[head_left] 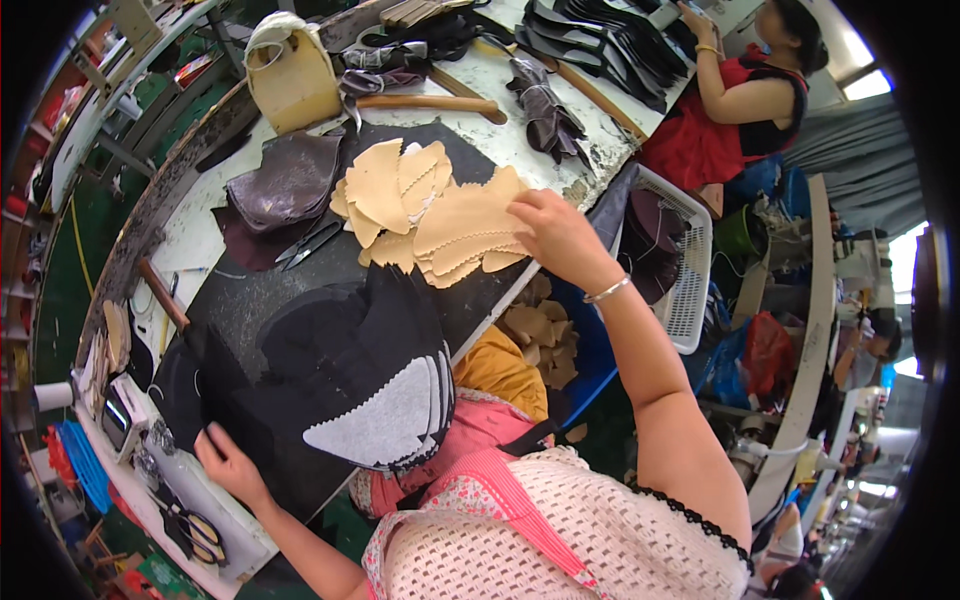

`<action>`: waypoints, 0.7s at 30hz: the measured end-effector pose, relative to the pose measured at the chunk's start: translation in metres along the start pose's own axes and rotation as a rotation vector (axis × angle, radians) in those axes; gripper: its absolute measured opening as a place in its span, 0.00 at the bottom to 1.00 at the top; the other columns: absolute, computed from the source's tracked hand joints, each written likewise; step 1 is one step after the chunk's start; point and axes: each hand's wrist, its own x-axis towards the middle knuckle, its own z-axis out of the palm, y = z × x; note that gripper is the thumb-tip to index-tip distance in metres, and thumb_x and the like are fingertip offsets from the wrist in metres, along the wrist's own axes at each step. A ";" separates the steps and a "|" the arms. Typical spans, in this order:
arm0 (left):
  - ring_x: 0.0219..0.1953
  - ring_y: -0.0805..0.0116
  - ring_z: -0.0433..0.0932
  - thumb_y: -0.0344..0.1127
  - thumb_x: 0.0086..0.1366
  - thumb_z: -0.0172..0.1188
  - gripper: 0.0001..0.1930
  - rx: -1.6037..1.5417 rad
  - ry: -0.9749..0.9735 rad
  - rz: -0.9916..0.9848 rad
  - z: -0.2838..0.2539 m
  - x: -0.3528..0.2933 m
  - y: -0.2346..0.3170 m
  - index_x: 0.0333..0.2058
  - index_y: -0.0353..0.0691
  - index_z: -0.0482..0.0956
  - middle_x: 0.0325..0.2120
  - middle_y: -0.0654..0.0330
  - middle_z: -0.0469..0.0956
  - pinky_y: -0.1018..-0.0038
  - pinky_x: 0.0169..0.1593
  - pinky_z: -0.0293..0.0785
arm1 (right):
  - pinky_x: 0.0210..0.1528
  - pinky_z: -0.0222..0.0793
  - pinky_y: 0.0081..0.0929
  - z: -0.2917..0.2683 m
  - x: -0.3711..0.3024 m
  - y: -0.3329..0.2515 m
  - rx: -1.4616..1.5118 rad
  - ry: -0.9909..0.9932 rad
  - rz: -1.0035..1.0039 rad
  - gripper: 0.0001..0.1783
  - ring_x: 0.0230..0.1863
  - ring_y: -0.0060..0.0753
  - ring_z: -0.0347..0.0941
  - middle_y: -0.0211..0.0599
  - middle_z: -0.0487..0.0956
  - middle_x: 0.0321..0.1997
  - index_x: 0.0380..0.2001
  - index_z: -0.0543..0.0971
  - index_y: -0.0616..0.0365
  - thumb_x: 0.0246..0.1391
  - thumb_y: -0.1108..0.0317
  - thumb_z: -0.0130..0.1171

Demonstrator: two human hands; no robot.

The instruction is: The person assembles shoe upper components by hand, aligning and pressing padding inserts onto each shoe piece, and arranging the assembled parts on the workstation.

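Note:
My right hand [560,238] is at the right end of a stack of tan, zigzag-edged leather pieces [465,225], its fingers closed on the edge of one piece. More tan pieces [385,185] lie fanned out beside that stack. Low on the left, my left hand [232,468] has its thumb and fingers around the lower edge of a black cut piece [182,395]; the fingertips are partly hidden. Between my hands, black pieces spread over the dark work mat, and a fanned stack of grey-faced zigzag pieces [385,420] sits at the table's near edge.
Small scissors [308,246] lie by dark brown leather pieces [285,185]. A wooden-handled hammer [430,103] rests farther back. Below the table's right edge are a blue bin [590,345] holding tan scraps and a white basket [690,270]. Another person in red [735,110] stands at far right.

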 end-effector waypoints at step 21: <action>0.44 0.52 0.73 0.53 0.54 0.60 0.29 -0.248 -0.678 0.937 0.017 -0.021 0.249 0.44 0.32 0.75 0.41 0.50 0.75 0.63 0.46 0.68 | 0.36 0.70 0.25 0.017 0.018 0.012 -0.410 -0.057 -0.370 0.06 0.33 0.31 0.71 0.33 0.74 0.25 0.21 0.77 0.58 0.42 0.68 0.55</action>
